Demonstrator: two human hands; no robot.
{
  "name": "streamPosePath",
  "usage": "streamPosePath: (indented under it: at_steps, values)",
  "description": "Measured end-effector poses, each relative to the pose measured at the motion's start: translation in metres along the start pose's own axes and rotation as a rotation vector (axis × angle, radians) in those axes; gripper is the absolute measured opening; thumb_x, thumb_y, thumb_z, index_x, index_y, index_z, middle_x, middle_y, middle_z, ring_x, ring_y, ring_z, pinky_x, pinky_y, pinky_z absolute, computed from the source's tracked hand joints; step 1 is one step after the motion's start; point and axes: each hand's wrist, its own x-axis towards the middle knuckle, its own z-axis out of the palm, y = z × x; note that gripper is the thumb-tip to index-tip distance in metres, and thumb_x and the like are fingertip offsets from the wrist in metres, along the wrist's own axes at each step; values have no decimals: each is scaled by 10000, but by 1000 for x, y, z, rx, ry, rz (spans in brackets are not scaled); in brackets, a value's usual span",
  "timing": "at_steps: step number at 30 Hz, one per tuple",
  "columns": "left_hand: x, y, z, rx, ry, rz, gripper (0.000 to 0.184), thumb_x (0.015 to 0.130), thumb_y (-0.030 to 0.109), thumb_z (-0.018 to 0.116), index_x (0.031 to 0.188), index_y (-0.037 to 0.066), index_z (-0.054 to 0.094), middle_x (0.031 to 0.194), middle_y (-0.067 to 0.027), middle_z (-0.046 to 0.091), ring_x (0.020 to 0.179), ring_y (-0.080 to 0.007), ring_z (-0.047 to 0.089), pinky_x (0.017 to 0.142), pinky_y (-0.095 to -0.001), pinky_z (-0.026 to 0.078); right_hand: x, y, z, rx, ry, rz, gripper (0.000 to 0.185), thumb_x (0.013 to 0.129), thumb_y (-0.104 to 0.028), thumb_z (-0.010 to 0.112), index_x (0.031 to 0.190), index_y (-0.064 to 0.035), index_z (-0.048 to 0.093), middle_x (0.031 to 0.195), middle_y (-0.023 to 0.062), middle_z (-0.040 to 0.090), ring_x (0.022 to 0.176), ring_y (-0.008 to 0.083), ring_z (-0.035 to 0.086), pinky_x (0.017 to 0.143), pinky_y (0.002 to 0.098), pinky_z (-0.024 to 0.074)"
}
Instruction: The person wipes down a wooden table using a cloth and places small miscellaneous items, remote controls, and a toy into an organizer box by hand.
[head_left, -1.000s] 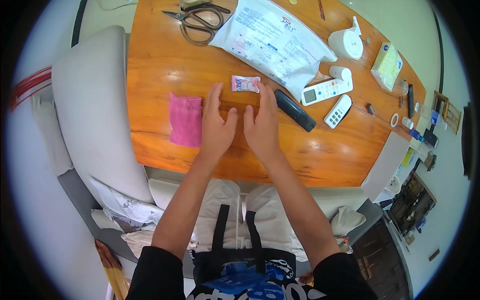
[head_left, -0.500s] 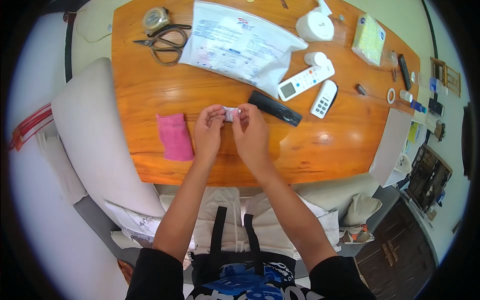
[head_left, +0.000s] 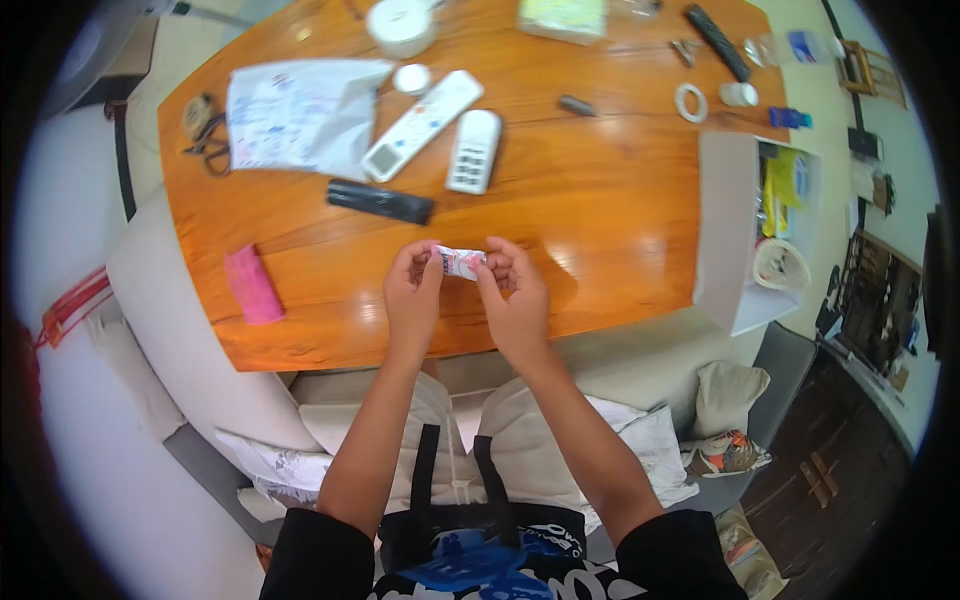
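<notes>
A small wrapped candy (head_left: 461, 263) in a pink and white wrapper is held level above the front part of the wooden table. My left hand (head_left: 413, 280) pinches its left end between thumb and fingers. The right end is gripped the same way by my right hand (head_left: 513, 290). Beyond my hands lies a black remote-like bar (head_left: 380, 201), with a white remote (head_left: 474, 152) and a longer white remote (head_left: 424, 125) behind it. To the left of my left hand is a folded pink cloth (head_left: 253, 284).
On the wooden table (head_left: 600, 220) are a white plastic package (head_left: 297, 115), scissors (head_left: 212, 150), a toilet roll (head_left: 400, 25), a tissue pack (head_left: 563, 18) and a white ring (head_left: 690, 102). An open box (head_left: 727, 220) with items inside stands at the right edge.
The view has turned to the right, so the table's things sit further left and the box shows more fully. Both hands still hold the candy, now with more of its wrapper showing.
</notes>
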Motion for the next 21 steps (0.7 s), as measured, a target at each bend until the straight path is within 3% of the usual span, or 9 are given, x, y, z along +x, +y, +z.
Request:
streamPosePath:
  at_steps: [10,21]
  values:
    - [-46,32,203,-38,-231,106,206,1019,100,561,1168,-34,609,991,-43,649,910,-93,601,821,-242,487,9,-26,-194,118,254,20,240,923,6,645,1162,12,637,937,41,657,807,84,594,707,222,490]
    - [-66,77,336,52,-409,320,251,1007,55,510,1240,-23,558,1132,-79,594,1042,-147,565,905,-293,463,37,-73,-317,403,490,-18,163,945,-18,643,1094,39,609,938,33,636,822,65,606,734,215,495]
